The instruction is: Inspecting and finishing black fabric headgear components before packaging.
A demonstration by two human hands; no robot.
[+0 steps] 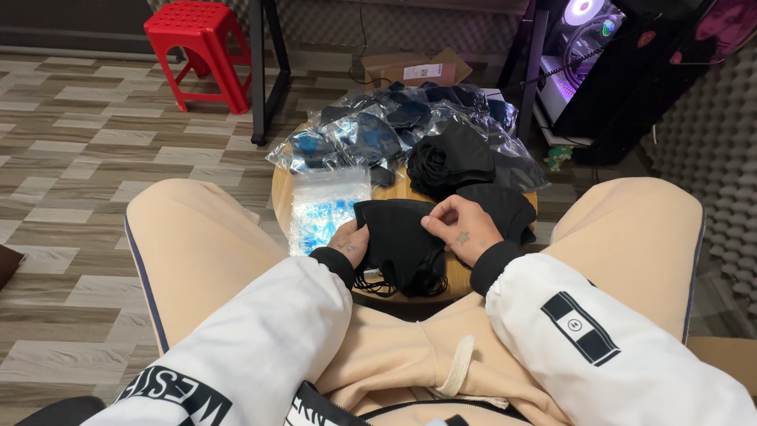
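Note:
I sit with my knees apart at a small round wooden stool (281, 193). A stack of black face masks (398, 244) lies at its near edge. My left hand (349, 241) grips the stack's left side. My right hand (461, 229) pinches the top mask's upper right edge with its fingertips. More loose black masks (453, 158) are heaped behind. To the left lies a clear plastic bag (323, 207) with blue printing.
Several clear bags of black masks (355, 134) are piled at the stool's far side. A red plastic stool (201, 51) stands at the back left, a cardboard box (410, 71) behind the pile, and a lit computer case (583, 55) at the back right.

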